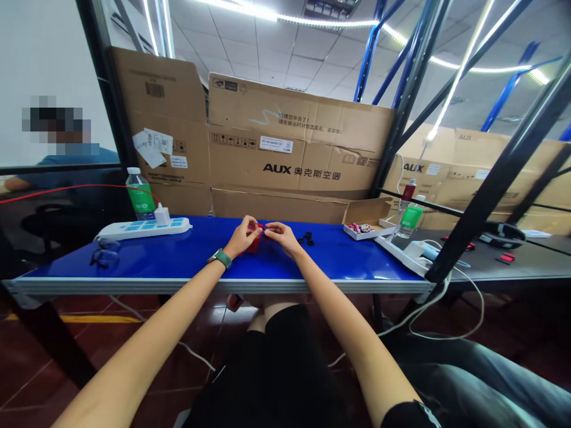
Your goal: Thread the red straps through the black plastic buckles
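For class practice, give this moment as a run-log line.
left hand: red object | right hand: same | nearby: black parts | surface: blue table

Bright LED strip lights [325, 22] overhead throw glare across the blue tabletop [187, 255], while wide-angle distortion bends the frame's edges.

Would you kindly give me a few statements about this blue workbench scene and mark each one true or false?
1. The left hand and right hand both touch a small red object on the blue table. True.
2. A green-strapped wristwatch is on the right wrist. False: it is on the left wrist.
3. Small black parts lie to the right of the hands. True.
4. Dark eyeglasses lie to the right of the hands. False: they lie to the left, near a white power strip.
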Demonstrator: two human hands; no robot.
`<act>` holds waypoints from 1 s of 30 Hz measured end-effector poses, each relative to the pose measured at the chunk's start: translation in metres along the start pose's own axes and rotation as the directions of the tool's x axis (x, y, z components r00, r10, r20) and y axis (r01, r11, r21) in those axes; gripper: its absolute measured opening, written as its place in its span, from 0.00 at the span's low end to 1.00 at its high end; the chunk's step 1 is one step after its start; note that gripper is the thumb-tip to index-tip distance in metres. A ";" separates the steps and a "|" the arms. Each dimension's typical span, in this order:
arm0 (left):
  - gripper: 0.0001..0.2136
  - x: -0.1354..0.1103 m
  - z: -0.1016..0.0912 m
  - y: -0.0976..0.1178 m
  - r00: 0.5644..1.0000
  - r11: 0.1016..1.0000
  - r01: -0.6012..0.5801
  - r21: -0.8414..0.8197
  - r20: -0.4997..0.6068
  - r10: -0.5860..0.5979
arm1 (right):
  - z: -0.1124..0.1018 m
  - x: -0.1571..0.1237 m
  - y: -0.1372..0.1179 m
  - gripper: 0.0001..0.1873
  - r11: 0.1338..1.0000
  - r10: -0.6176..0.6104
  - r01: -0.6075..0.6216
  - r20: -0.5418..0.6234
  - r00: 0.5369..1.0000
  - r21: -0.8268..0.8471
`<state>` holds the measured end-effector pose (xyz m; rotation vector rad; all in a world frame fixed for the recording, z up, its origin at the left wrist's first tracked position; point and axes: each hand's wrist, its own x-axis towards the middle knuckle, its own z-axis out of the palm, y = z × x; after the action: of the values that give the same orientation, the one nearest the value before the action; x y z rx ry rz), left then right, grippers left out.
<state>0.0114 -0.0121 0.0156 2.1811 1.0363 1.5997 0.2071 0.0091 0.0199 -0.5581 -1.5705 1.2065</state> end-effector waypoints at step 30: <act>0.07 -0.001 0.000 0.000 0.987 0.986 -0.089 0.138 0.145 0.069 | -0.009 -0.008 -0.010 0.28 0.977 0.185 -0.184 -0.002 0.983 0.111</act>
<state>0.0114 -0.0129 0.0148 2.4194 1.0663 1.4182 0.2202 0.0026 0.0249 -0.6489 -1.4556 1.4177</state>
